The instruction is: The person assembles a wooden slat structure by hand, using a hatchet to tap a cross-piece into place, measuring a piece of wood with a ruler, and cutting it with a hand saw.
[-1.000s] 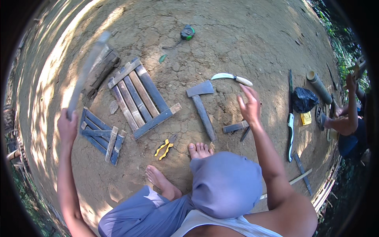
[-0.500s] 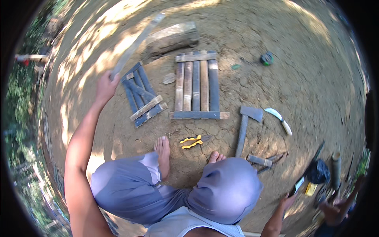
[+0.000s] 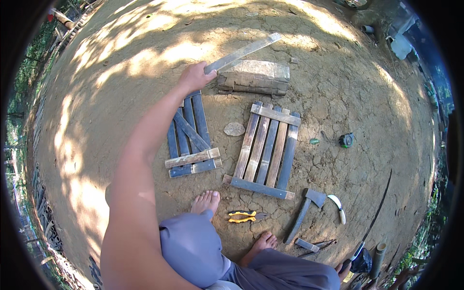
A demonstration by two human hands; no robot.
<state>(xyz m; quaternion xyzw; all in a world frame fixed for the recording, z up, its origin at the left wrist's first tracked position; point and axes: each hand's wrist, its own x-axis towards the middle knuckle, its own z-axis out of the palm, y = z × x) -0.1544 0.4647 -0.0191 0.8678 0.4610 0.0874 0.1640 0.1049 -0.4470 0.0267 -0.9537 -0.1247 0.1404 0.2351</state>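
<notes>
My left hand (image 3: 195, 77) grips one end of a flat, pale wooden slat (image 3: 247, 51). The slat points away to the right, over the near left side of a squared wooden block (image 3: 258, 79). Under my left forearm lies a small slatted panel (image 3: 193, 130) with a loose slanting strip, partly hidden by the arm. At the lower right, my right hand (image 3: 344, 273), only partly visible, is closed round the dark handle of a long, thin machete (image 3: 375, 216). Its blade points up and away.
A larger slatted panel (image 3: 269, 147) lies at the centre. Yellow-handled pliers (image 3: 245, 216) rest near my feet. To the right are an axe (image 3: 304, 212), a curved sickle (image 3: 338, 208), a green-black tape measure (image 3: 346, 140), a black bag (image 3: 361, 263) and a bamboo tube (image 3: 378, 258).
My left hand has carried the slat to the right, and the slat now lies flatter in view. The view has turned, shifting the panels and tools right and down. My right hand still grips the machete.
</notes>
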